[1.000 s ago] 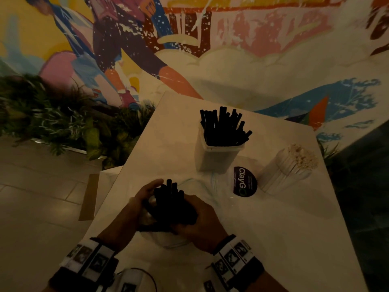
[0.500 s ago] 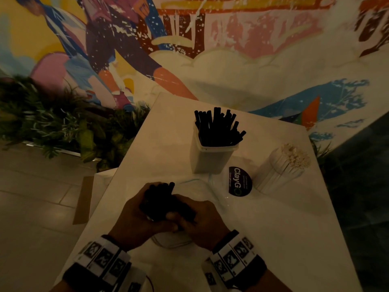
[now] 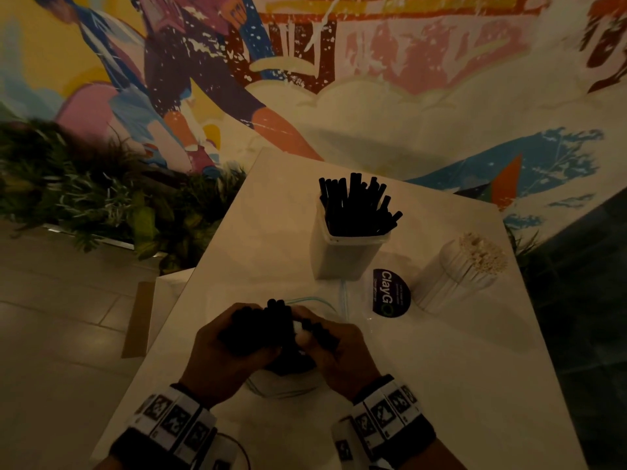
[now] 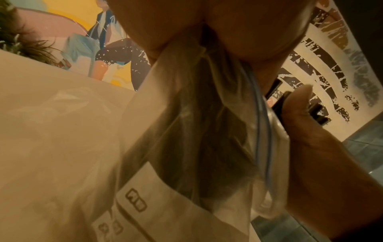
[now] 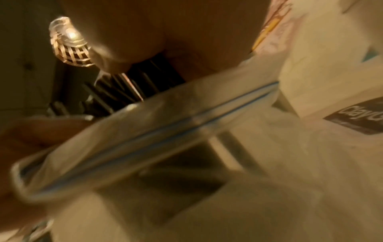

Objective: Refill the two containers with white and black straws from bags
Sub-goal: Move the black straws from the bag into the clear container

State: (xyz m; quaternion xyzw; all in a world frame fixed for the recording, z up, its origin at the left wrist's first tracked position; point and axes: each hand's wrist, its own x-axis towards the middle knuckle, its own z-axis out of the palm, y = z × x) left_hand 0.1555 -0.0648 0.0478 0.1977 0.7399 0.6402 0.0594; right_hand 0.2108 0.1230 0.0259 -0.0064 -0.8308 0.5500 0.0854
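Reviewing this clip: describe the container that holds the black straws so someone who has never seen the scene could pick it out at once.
Start at the pale table that stands in front of the painted mural wall. Toward its far end stands an upright, white, square-sided container, just behind the round dark ClayGo sticker. Black straws fan out of its top, whereas the rounder container to its right holds white straws.
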